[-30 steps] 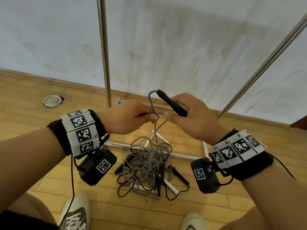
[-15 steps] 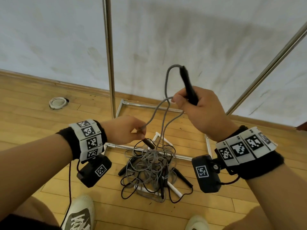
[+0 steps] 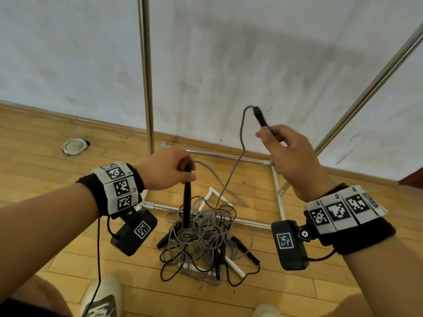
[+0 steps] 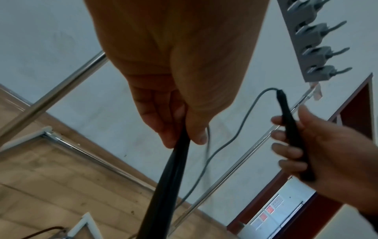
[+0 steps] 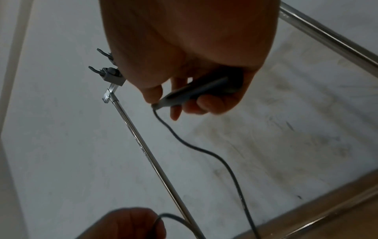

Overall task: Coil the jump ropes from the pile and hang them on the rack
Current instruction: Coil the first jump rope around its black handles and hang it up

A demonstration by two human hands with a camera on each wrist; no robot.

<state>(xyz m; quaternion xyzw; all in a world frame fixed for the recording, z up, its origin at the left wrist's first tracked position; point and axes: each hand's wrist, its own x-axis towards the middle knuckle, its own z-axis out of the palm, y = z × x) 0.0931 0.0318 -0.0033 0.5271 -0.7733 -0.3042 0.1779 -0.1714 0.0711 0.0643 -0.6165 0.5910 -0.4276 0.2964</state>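
A tangled pile of grey and black jump ropes (image 3: 201, 239) lies on the wooden floor inside the rack's base. My left hand (image 3: 169, 170) grips one black handle (image 3: 187, 202) that hangs straight down over the pile; the same handle (image 4: 169, 181) shows in the left wrist view. My right hand (image 3: 288, 154) holds the other black handle (image 3: 261, 118) tilted up, also seen as the handle (image 5: 196, 92) in the right wrist view. A grey cord (image 3: 240, 145) runs from each handle down into the pile. The rack's hook bar (image 4: 306, 40) carries several grey hooks.
Two chrome rack poles, the left pole (image 3: 146, 76) and the slanted right pole (image 3: 370, 88), rise against the white wall. The rack's base rails (image 3: 206, 210) frame the pile. A round white floor fitting (image 3: 74, 146) sits far left. My shoes (image 3: 103, 298) stand near the pile.
My hands have moved apart. The left hand, which pinched the grey cord, now grips the second black handle lifted off the pile; the right hand carried its handle rightward.
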